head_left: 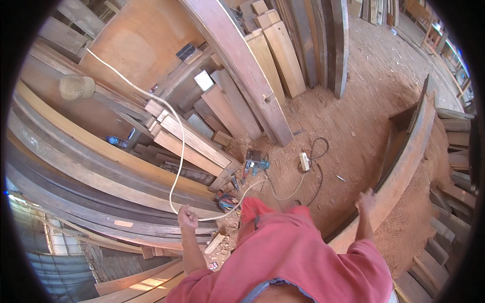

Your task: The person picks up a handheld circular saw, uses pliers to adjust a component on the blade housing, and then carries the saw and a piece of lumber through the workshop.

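My left hand (188,218) is closed around a white cable (180,166). From the hand, one length of the cable runs up over the stacked timber to a large brown panel at the far left, and another curves right over the sawdust. My right hand (366,200) is on the right, at the edge of a long wooden board (404,174); motion smears its fingers. A white socket block (304,161) lies on the floor ahead, with a dark cord (320,177) looped beside it. Left of it is a blue-green power tool (257,164).
Long planks (106,166) are stacked on the left. A thick beam (242,70) with a mortise leans ahead, near upright boards (283,55). More timber (444,222) lies at the right. Shavings cover the floor (328,116). A cap (77,87) and blue bottle (117,141) rest among the planks.
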The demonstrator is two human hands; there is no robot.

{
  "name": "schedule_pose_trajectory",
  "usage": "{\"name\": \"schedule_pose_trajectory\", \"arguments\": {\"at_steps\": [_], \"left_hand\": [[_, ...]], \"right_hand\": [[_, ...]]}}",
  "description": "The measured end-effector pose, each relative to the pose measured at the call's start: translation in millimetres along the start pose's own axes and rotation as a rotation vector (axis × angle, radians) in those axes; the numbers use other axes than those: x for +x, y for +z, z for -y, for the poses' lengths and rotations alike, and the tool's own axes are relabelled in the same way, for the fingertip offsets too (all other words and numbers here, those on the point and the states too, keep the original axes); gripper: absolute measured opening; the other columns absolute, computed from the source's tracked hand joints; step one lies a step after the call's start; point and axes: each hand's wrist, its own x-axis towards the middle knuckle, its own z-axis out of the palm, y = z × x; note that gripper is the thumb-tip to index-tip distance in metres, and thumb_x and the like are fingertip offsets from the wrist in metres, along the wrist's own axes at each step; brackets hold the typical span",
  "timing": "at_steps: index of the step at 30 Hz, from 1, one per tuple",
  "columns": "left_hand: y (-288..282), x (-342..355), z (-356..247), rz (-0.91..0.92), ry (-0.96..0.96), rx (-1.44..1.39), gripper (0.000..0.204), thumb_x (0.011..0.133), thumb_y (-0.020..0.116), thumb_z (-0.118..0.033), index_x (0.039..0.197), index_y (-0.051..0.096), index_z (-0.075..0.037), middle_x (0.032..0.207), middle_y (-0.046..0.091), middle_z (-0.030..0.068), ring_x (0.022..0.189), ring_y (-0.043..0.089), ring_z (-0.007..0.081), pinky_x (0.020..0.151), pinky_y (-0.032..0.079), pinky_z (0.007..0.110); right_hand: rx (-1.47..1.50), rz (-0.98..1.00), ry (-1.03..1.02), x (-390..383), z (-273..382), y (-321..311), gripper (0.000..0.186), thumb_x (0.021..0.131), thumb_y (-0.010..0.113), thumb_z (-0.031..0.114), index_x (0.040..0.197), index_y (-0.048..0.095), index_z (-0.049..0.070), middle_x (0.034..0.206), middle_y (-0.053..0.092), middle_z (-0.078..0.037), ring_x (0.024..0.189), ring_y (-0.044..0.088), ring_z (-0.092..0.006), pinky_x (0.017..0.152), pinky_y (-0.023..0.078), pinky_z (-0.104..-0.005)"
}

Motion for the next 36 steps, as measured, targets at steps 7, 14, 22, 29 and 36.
{"name": "schedule_pose_trajectory", "arguments": {"at_steps": [7, 14, 22, 29, 36], "left_hand": [[-176, 23, -18, -0.343, 0.175, 0.052, 0.030, 0.083, 0.065, -0.030, 0.071, 0.040, -0.017, 0.061, 0.034, -0.0029, 0.048, 0.032, 0.0119, 0.046, 0.030, 0.029], [-263, -13, -10, -0.680, 0.390, 0.239, 0.051, 0.089, 0.057, -0.045, 0.109, 0.061, 0.001, 0.105, 0.065, 0.0138, 0.095, 0.061, 0.0304, 0.076, 0.049, 0.041], [-174, 4, 127, 0.132, 0.192, 1.006, 0.042, 0.093, 0.052, -0.034, 0.114, 0.062, 0.001, 0.109, 0.066, 0.0170, 0.095, 0.063, 0.0289, 0.081, 0.050, 0.039], [40, 51, 272, 0.899, -0.538, 0.862, 0.029, 0.093, 0.051, -0.020, 0.112, 0.065, -0.002, 0.102, 0.069, 0.0173, 0.093, 0.066, 0.0260, 0.082, 0.051, 0.036], [167, 48, 260, 0.951, 0.176, 1.685, 0.037, 0.088, 0.064, -0.030, 0.111, 0.063, -0.002, 0.100, 0.068, 0.0122, 0.085, 0.066, 0.0239, 0.074, 0.052, 0.038]], "right_hand": [[0.036, 0.433, 0.140, -44, -104, 34, 0.094, 0.089, 0.058, 0.048, 0.152, 0.009, -0.002, 0.146, 0.034, -0.033, 0.134, 0.035, -0.0475, 0.109, 0.030, -0.0545], [0.055, 0.442, 0.147, -74, -83, 35, 0.100, 0.088, 0.061, 0.047, 0.151, 0.002, -0.006, 0.154, 0.012, -0.035, 0.143, 0.011, -0.0499, 0.118, 0.010, -0.0528], [0.266, 0.457, 0.180, -78, -94, 18, 0.102, 0.087, 0.066, 0.042, 0.151, 0.000, -0.003, 0.153, 0.007, -0.036, 0.143, 0.002, -0.0526, 0.118, 0.003, -0.0515], [0.321, 0.483, 0.191, -67, -86, 37, 0.107, 0.084, 0.067, 0.048, 0.154, -0.003, 0.008, 0.156, 0.000, -0.033, 0.143, -0.001, -0.0539, 0.117, 0.010, -0.0562], [0.334, 0.529, 0.278, -74, -78, -4, 0.109, 0.083, 0.067, 0.053, 0.154, -0.004, 0.009, 0.156, -0.002, -0.032, 0.144, 0.000, -0.0517, 0.117, 0.013, -0.0560]]}}
